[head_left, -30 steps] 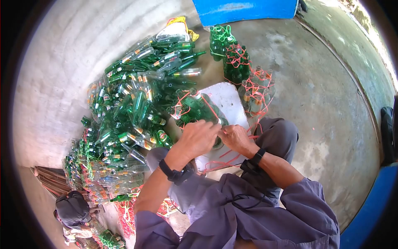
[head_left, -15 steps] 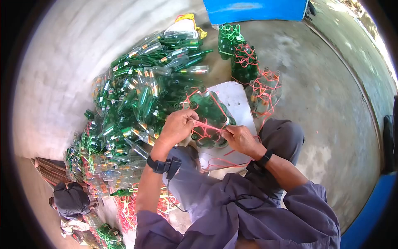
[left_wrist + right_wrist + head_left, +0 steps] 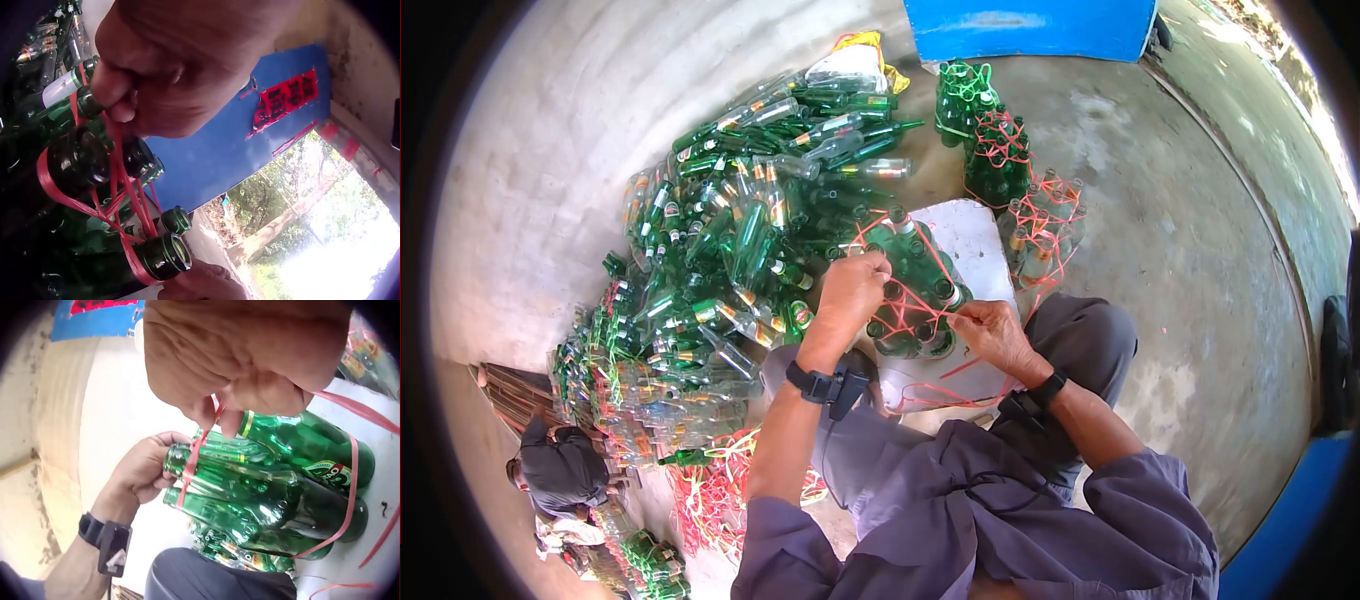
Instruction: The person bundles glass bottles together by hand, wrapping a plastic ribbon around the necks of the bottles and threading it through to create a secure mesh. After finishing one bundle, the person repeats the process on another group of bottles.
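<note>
Green bottles (image 3: 920,262) stand bundled on a white board (image 3: 975,240), red plastic strap laced round their necks and, in the right wrist view, round their bodies. My left hand (image 3: 855,290) pinches the red strap (image 3: 119,156) close above the bottle necks, thumb against curled fingers. On the near right side of the bundle my right hand (image 3: 997,335) pinches strap between thumb and fingers; in the right wrist view that hand (image 3: 250,356) is above the necks with the strap (image 3: 199,450) running down from its fingertips. Strands cross between the two hands over the bottle mouths (image 3: 172,250).
A large heap of loose bottles (image 3: 750,220) lies to the left. Strapped bundles (image 3: 1000,165) stand beyond the board. Red strap lies in a pile (image 3: 710,490) at lower left, near another person (image 3: 565,470). A blue panel (image 3: 1030,28) stands at the back.
Both hands were close together over the bundle, then moved apart, my left hand going left with strap. Since then it has come slightly back right, and the strands lie spread over the necks.
</note>
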### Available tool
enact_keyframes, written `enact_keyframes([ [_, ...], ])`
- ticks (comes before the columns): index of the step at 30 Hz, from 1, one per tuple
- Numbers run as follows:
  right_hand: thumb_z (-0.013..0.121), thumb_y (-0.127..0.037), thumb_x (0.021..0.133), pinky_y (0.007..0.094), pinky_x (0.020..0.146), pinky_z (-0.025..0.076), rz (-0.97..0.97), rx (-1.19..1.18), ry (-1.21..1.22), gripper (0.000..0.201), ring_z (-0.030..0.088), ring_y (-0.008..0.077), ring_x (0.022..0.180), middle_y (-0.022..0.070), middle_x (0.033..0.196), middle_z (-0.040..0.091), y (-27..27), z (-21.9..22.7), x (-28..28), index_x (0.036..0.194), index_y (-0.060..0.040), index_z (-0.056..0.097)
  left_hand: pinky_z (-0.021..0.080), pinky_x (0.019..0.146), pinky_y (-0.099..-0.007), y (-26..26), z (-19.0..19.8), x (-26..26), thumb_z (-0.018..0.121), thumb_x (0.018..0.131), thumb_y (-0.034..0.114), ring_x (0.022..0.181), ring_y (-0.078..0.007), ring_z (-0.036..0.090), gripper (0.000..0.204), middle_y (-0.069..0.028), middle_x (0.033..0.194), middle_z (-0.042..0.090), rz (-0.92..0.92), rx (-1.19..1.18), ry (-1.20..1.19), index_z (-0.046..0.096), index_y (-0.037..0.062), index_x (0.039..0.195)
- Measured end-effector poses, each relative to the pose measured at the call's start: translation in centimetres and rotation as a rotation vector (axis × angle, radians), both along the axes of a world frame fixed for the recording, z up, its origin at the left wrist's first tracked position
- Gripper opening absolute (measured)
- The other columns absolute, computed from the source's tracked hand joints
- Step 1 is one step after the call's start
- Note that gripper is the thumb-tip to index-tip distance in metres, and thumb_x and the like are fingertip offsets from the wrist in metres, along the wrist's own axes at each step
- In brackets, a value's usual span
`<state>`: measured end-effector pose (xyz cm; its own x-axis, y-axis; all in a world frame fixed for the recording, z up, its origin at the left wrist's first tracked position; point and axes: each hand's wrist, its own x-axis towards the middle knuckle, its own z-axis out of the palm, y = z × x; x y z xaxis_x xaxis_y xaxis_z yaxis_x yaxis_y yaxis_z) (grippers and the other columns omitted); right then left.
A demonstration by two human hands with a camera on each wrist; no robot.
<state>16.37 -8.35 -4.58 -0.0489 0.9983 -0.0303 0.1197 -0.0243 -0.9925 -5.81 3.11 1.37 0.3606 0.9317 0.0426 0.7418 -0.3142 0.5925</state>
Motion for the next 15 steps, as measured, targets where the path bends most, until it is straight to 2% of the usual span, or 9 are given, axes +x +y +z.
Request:
enact_keyframes([
  [2, 0.069, -0.02, 0.095, 0.0274, 0.051, 0.038, 0.007, -0.073, -0.019, 0.026, 0.044, 0.0035, 0.061, -0.0049, 0.064, 0.055, 0.1, 0.3, 0.8, 0.088, 0.0049, 0.071, 0.051, 0.069, -0.0351, 0.1, -0.2, 0.0, 0.065, 0.086, 0.007, 0.071, -0.0252, 0.067, 0.008, -0.0132, 0.077, 0.069, -0.01, 0.011, 0.041, 0.07, 0.0035, 0.09],
  [4, 0.071, -0.02, 0.091, 0.029, 0.051, 0.04, -0.041, -0.146, 0.002, 0.026, 0.046, 0.0043, 0.059, -0.0007, 0.058, 0.054, -0.1, 0.8, 1.7, 0.083, 0.0054, 0.072, 0.052, 0.069, -0.0365, 0.0, -0.3, 0.0, 0.065, 0.086, 0.008, 0.072, -0.0276, 0.068, 0.009, -0.0135, 0.078, 0.069, -0.019, 0.024, 0.083, 0.071, 0.0046, 0.091],
  [7, 0.072, -0.02, 0.091, 0.0297, 0.05, 0.038, -0.071, -0.127, -0.051, 0.026, 0.045, 0.0042, 0.057, -0.0005, 0.057, 0.054, -0.3, 0.6, 3.1, 0.082, 0.0051, 0.073, 0.052, 0.069, -0.0389, -0.9, 0.1, 0.2, 0.063, 0.087, 0.01, 0.071, -0.0294, 0.068, 0.009, -0.0122, 0.075, 0.068, -0.011, 0.11, 0.113, 0.071, 0.0068, 0.091],
  [9, 0.072, -0.02, 0.091, 0.0303, 0.049, 0.038, -0.091, -0.13, -0.077, 0.027, 0.044, 0.0044, 0.057, -0.0006, 0.056, 0.054, -0.6, 0.9, 3.2, 0.081, 0.0052, 0.072, 0.052, 0.075, -0.0408, -2.3, 0.7, 0.9, 0.065, 0.086, 0.012, 0.081, -0.0309, 0.068, 0.012, -0.0126, 0.086, 0.071, 0.12, 0.085, -0.032, 0.071, 0.0071, 0.095],
  [10, 0.072, -0.019, 0.091, 0.0298, 0.05, 0.037, -0.088, -0.112, -0.097, 0.027, 0.044, 0.004, 0.058, -0.0018, 0.057, 0.052, -0.9, 1.2, 3.1, 0.081, 0.0056, 0.072, 0.052, 0.075, -0.0408, -3.1, 0.9, 1.4, 0.065, 0.086, 0.012, 0.081, -0.0309, 0.068, 0.012, -0.0126, 0.086, 0.071, 0.117, 0.085, -0.03, 0.071, 0.0071, 0.095],
  [12, 0.071, -0.019, 0.092, 0.0294, 0.05, 0.036, -0.092, -0.095, -0.111, 0.028, 0.043, 0.0037, 0.058, -0.0031, 0.058, 0.051, -1.0, 1.2, 3.1, 0.08, 0.0061, 0.071, 0.05, 0.088, -0.0431, -4.9, 1.1, 2.5, 0.07, 0.083, 0.015, 0.102, -0.0339, 0.065, 0.023, -0.0129, 0.105, 0.07, 0.038, 0.54, -0.043, 0.07, 0.0068, 0.104],
  [13, 0.071, -0.019, 0.092, 0.0298, 0.05, 0.036, -0.084, -0.086, -0.116, 0.027, 0.043, 0.0042, 0.058, -0.0024, 0.058, 0.051, -1.0, 1.1, 3.2, 0.081, 0.0063, 0.07, 0.05, 0.088, -0.0431, -5.9, 1.2, 3.1, 0.07, 0.083, 0.015, 0.102, -0.0339, 0.065, 0.023, -0.0129, 0.105, 0.07, 0.035, 0.539, -0.041, 0.07, 0.0068, 0.104],
  [15, 0.071, -0.018, 0.092, 0.0302, 0.05, 0.036, -0.074, -0.076, -0.122, 0.027, 0.043, 0.0047, 0.058, -0.0017, 0.058, 0.051, -1.0, 1.0, 3.2, 0.082, 0.0066, 0.07, 0.044, 0.101, -0.0461, -7.4, 1.3, 4.0, 0.075, 0.077, 0.017, 0.122, -0.0375, 0.055, 0.041, -0.0128, 0.12, 0.066, -0.144, 0.489, 0.026, 0.066, 0.0051, 0.115],
])
